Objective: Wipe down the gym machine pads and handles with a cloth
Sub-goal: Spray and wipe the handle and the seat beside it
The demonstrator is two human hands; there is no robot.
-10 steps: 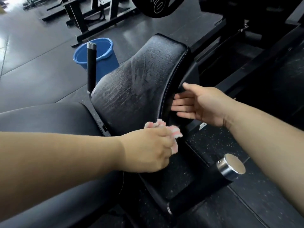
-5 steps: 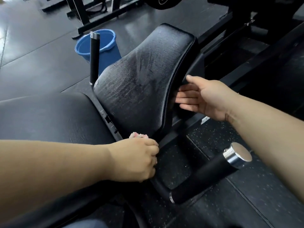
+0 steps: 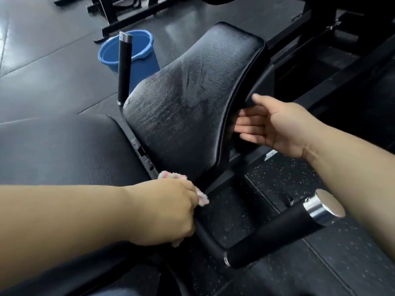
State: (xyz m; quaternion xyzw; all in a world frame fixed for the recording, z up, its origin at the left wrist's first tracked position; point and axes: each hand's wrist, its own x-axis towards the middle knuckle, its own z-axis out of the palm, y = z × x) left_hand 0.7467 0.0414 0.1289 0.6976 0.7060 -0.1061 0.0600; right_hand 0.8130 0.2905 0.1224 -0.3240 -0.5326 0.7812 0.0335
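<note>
A black upright pad (image 3: 192, 107) with damp smears stands in the middle, tilted back. My left hand (image 3: 164, 210) grips a balled pink and white cloth (image 3: 171, 175) at the pad's lower edge, by the metal frame. My right hand (image 3: 273, 127) rests on the pad's right rim, thumb on the edge, straight fingers behind it. A black seat pad (image 3: 64, 150) lies at the left. One black handle (image 3: 275, 233) with a chrome cap sticks out at the lower right. A second handle (image 3: 124, 67) stands upright behind the pad.
A blue bucket (image 3: 128, 50) sits on the dark floor behind the upright handle. Black machine frames (image 3: 128, 16) cross the top left. More black machine parts (image 3: 342, 50) fill the upper right. Speckled rubber flooring (image 3: 288, 182) lies under the lower handle.
My left hand with the cloth went down from the pad's lower right edge to its bottom by the frame. My right hand stays on the pad's right rim.
</note>
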